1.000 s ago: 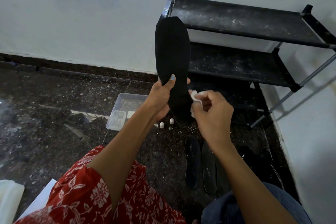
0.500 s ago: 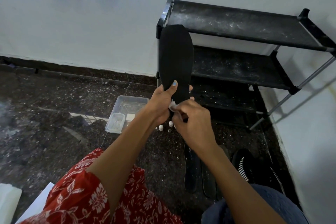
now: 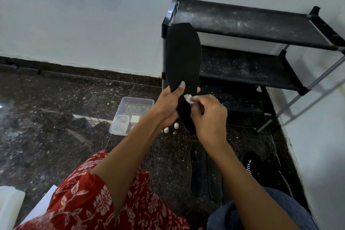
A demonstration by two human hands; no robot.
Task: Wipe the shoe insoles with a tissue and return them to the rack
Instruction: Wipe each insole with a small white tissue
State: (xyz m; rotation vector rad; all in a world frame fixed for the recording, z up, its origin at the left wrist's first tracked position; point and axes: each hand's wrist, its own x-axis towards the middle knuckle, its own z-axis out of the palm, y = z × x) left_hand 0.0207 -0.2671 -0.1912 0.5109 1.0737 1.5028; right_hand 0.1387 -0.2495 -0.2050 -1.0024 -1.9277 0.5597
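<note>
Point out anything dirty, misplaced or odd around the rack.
The black two-shelf shoe rack is speckled with whitish dust on both shelves. Two dark insoles lie on the speckled stone floor rather than the rack, and small white caps sit loose beside a clear plastic container.

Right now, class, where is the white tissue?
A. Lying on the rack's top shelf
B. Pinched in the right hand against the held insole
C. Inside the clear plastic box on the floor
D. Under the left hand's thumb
B: the right hand pinches the tissue against the black insole that the left hand holds upright.
</note>
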